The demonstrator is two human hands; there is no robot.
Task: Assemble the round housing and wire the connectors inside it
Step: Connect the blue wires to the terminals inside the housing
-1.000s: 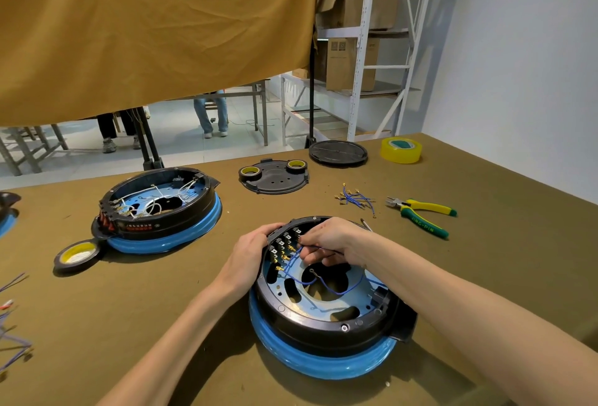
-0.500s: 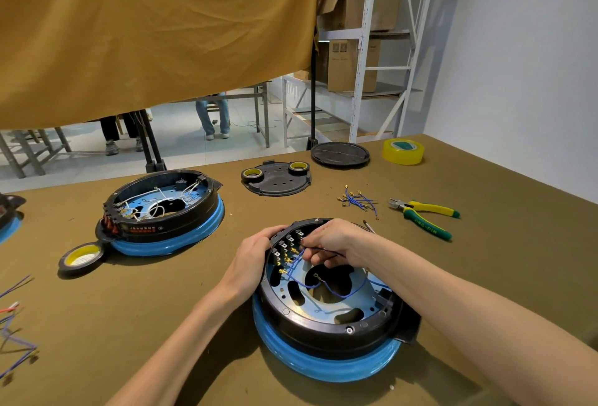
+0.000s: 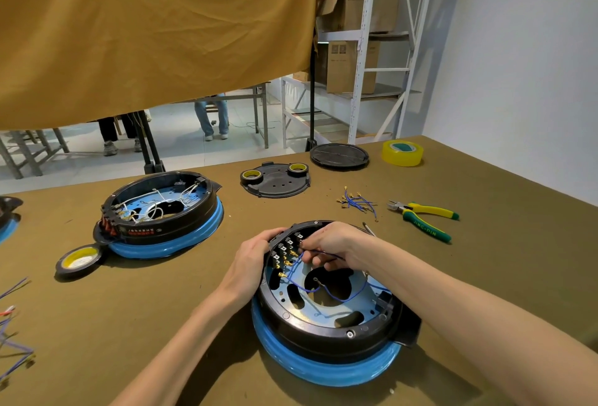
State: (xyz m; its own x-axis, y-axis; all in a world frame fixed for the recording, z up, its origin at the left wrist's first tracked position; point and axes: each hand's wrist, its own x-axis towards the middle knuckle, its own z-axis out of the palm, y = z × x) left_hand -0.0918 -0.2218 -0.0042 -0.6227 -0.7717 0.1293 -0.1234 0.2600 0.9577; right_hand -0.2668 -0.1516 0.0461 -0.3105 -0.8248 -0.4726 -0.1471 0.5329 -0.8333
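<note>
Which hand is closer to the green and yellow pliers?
Right. The right hand works inside the housing, nearer the pliers; the left hand grips the housing's far-left rim.

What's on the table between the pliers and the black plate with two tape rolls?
In the head view, a small bunch of blue wires lies between the pliers and the black plate.

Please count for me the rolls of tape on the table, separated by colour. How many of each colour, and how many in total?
Black rolls with yellow core: 3, one beside the left housing and two on the black plate.
Yellow roll: 1, at the far right of the table.
Total: 4 rolls.
</note>
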